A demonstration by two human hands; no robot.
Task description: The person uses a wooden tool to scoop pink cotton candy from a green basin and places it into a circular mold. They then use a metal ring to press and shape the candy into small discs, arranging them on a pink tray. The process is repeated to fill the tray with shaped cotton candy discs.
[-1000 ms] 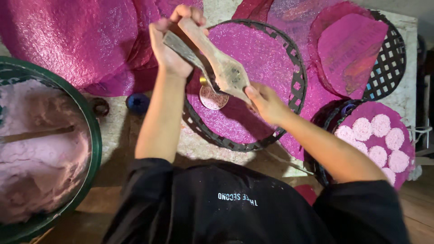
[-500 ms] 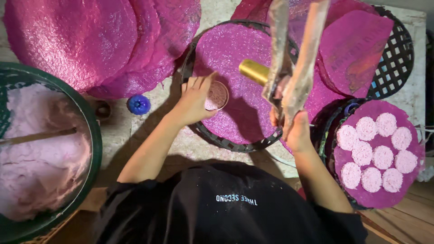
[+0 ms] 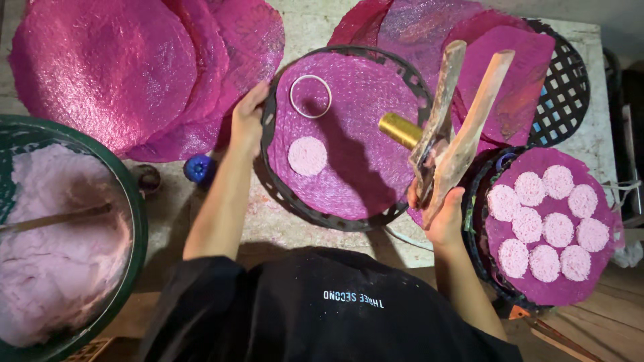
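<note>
The left hand grips the left rim of a round tray. The right hand holds wooden tongs upright, closed around them. On the tray's pink mat lie a disc and a ring.

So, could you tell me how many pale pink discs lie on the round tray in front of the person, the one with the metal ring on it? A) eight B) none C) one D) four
C: a single pale pink disc lies on the magenta sheet of the middle tray, below the metal ring; the many discs are on the other tray at the right.
</note>
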